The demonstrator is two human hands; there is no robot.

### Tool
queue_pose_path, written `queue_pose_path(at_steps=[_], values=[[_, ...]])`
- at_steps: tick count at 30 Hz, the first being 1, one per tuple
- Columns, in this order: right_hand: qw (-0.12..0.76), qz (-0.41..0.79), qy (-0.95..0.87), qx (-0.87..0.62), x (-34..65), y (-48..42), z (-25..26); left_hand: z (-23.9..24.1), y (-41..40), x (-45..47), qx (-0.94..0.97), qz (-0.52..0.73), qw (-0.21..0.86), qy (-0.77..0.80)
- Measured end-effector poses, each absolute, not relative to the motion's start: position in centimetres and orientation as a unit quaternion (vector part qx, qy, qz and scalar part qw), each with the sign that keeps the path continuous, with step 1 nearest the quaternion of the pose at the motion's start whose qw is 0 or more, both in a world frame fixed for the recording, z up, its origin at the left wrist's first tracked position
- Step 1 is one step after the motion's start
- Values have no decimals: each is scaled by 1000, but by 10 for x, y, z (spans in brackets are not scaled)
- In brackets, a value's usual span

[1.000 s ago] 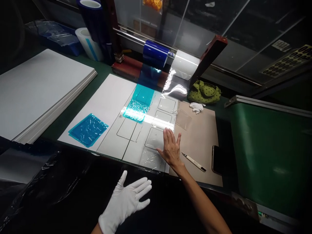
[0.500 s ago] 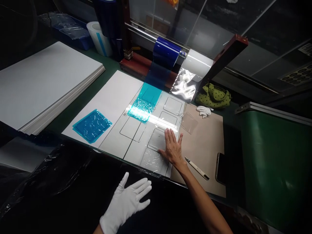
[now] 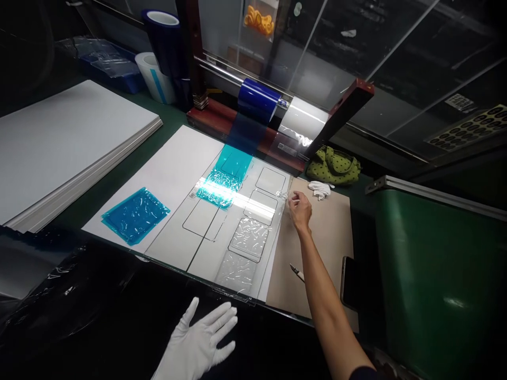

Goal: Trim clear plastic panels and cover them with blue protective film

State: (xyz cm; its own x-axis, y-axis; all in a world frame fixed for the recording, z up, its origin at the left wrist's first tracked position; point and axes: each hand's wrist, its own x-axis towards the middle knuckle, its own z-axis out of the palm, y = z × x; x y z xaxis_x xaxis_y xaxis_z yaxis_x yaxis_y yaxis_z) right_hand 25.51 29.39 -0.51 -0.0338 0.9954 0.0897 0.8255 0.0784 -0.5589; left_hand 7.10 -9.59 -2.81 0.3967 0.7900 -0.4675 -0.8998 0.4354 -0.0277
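A clear plastic sheet with rounded square cutouts lies flat on the desk, partly covered by wrinkled film.

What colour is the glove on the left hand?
White, seen in the head view: the glove covers the whole left hand.

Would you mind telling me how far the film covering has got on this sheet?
Done: two near right-column panels wear wrinkled clear film. In hand: the bare right hand reaches the sheet's right edge; the gloved left hand rests flat. Left: the bare left panel.

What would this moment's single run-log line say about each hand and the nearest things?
left hand: gloved, flat, open | right hand: bare, at clear sheet edge, grip unclear | knife beside forearm
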Motion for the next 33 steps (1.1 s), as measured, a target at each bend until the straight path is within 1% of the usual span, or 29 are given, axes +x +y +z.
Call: queue_pose_path(at_steps=[3, 7, 9, 10, 12, 14, 17, 19, 21, 24, 26, 27, 29, 31, 33], values=[[222, 220, -676, -668, 241, 323, -10, -19, -92, 72, -120, 516, 821, 212], [268, 216, -639, -688, 251, 313, 0, 0, -78, 64, -93, 494, 844, 186], [314, 218, -615, -690, 270, 289, 13, 10, -74, 59, -60, 489, 850, 187], [348, 226, -599, -685, 280, 272, 21, 16, -73, 57, -26, 488, 846, 212], [425, 261, -562, -660, 296, 233, 40, 29, -68, 53, 74, 460, 827, 313], [458, 310, -542, -633, 301, 187, 59, 43, -61, 52, 207, 402, 777, 438], [465, 435, -492, -594, 282, 114, 83, 66, -46, 54, 385, 335, 651, 563], [475, 533, -425, -556, 257, 68, 95, 80, -40, 55, 478, 335, 565, 583], [472, 620, -354, -518, 230, 31, 104, 91, -39, 54, 551, 358, 497, 567], [461, 697, -286, -469, 204, -6, 115, 102, -47, 44, 618, 381, 421, 543], [464, 691, -304, -464, 198, -16, 121, 106, -55, 32, 652, 379, 368, 544], [468, 662, -335, -480, 197, -18, 123, 108, -59, 25, 669, 374, 336, 547], [468, 564, -418, -538, 195, -21, 128, 111, -65, 10, 706, 358, 265, 551], [439, 485, -492, -574, 190, -23, 132, 114, -69, -5, 740, 325, 203, 553], [382, 492, -547, -560, 178, -28, 134, 119, -71, -17, 771, 278, 158, 551]])
